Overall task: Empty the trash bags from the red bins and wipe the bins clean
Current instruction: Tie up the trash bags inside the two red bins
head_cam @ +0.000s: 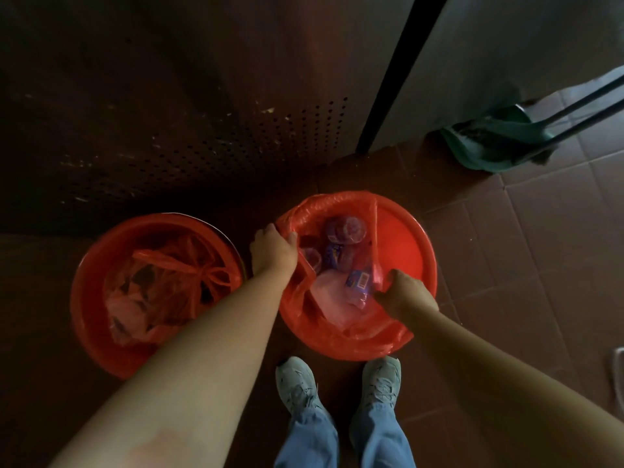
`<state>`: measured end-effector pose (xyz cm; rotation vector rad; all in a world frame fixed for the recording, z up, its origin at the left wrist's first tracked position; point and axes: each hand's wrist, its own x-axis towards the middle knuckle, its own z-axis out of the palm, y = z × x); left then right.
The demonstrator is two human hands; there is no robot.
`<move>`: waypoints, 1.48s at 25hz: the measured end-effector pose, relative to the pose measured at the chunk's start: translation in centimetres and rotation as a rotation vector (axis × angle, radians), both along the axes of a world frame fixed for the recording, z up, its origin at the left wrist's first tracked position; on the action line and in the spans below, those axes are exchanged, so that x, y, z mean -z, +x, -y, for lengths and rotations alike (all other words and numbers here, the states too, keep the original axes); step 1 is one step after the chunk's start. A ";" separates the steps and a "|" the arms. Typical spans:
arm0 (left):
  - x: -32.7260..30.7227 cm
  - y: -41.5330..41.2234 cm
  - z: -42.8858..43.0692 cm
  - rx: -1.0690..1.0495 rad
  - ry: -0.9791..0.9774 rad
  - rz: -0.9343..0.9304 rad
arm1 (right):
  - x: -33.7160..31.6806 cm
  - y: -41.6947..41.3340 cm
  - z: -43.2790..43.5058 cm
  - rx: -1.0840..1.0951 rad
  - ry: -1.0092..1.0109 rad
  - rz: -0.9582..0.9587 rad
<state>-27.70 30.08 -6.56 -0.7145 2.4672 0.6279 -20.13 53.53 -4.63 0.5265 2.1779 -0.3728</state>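
Light: dim; colours and fine detail are hard to read.
Right bin [417,251]: round, red, standing on the floor just ahead of my feet; the far right of its inner wall is bare.
Open bag [363,342]: red film lining the right bin. It is still folded over the far-left and near rim, with the mouth open.
Bag contents: purple wrappers [345,228] towards the back, a small blue-purple packet [358,281] near the middle, and pale crumpled paper [332,293] at the near side.
Left hand [273,249]: at the left rim of the right bin, with fingers curled over a bunched fold of the open bag and gripping it; knuckles face up.
Right hand [407,293]: inside the near-right part of the right bin, with fingers curled into the bag film where a red strip of the bag runs down to it. It is gripping; the fingertips are hidden in the plastic.
Left bin [89,271]: same red type, just beside the right bin on my left, partly under my left forearm.
Tied bag [162,285]: red, knotted at the top and lying inside the left bin. Dark and pale rubbish shows through it, but I cannot tell what.
Floor [523,251]: brown square tiles.
Shoes [297,383]: pale, laced, toes touching or almost touching the right bin; I cannot tell which. Blue trouser legs [310,437] are above them.
Behind the bins: a dark perforated panel [202,146].
Far right: a green dustpan-like thing [489,140] on the floor by a grey wall, with black rods [580,106] running from it.
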 end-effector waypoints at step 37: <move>-10.4 5.1 -4.3 -0.423 0.759 0.160 | -8.3 0.0 -1.2 0.586 -0.387 -0.239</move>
